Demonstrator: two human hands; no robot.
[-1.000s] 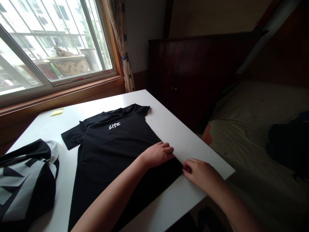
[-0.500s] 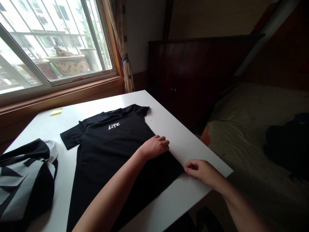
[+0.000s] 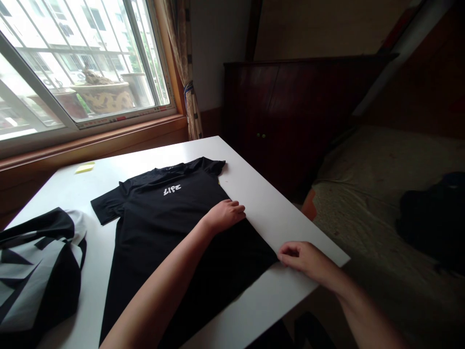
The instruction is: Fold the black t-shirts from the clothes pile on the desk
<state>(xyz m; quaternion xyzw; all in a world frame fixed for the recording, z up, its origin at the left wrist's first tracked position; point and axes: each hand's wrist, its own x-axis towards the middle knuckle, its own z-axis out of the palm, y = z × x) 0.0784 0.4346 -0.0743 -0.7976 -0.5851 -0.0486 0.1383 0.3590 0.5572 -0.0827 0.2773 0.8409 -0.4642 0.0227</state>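
Note:
A black short-sleeved T-shirt [image 3: 156,232] with small white lettering on its chest lies spread out on the white table [image 3: 290,220], its collar towards the window. My left forearm crosses over the shirt, and my left hand [image 3: 225,214] is closed at its right side edge, the fingers curled down on the fabric. Farther down that edge, my right hand [image 3: 300,255] pinches the bottom corner of the hem between thumb and fingers. My left arm covers part of the shirt's lower body.
A crumpled black, white and grey garment [image 3: 36,276] lies at the table's left. Near the back edge is a yellow slip [image 3: 85,167]. Beyond stand a barred window [image 3: 94,58] and a dark wooden cabinet [image 3: 283,106]. A covered bed [image 3: 381,194] with a dark item is on the right.
My left hand has slid a little up and left along the shirt's side edge, towards the sleeve. My right hand stays at the hem corner.

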